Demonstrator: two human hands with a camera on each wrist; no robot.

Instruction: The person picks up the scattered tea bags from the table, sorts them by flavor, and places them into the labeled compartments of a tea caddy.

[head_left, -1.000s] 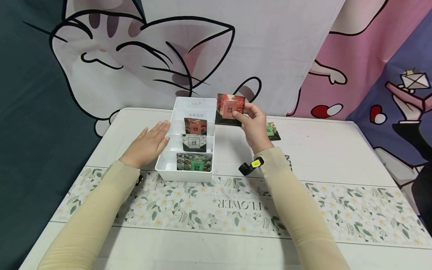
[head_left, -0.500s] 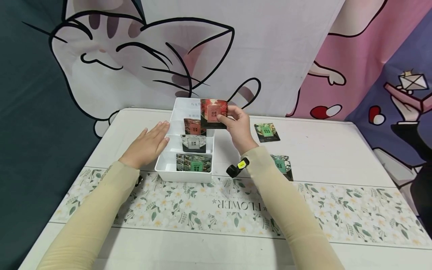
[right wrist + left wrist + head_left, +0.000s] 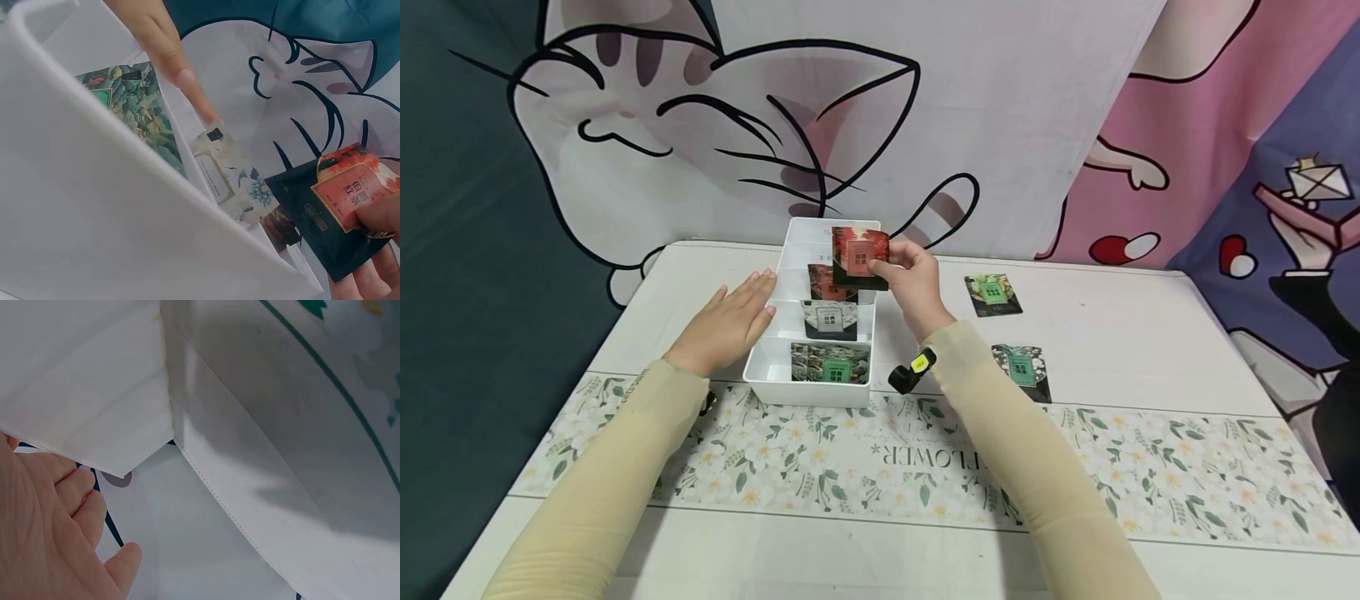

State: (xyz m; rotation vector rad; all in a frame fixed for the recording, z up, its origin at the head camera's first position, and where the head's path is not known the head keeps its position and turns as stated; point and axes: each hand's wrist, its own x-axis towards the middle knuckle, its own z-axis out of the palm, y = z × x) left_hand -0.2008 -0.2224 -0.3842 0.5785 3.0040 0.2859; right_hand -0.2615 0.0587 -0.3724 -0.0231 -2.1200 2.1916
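Note:
Between thumb and fingers, my right hand pinches a red and black tea sachet over the white divided box. The same red tea sachet shows beside the box wall in the right wrist view. My left hand lies with straight fingers along the box's left rim; in the left wrist view its fingers are at the box side. Inside the box stand another red sachet, a white sachet and several green sachets, each kind in its own compartment.
On the white table right of the box lie a yellow-green sachet and a green and white sachet. A cartoon cloth hangs behind the table. A floral strip crosses the tabletop.
My right hand has moved left and slightly down with the red tea sachet, from beside the box to over its compartments. The left hand has stayed in place.

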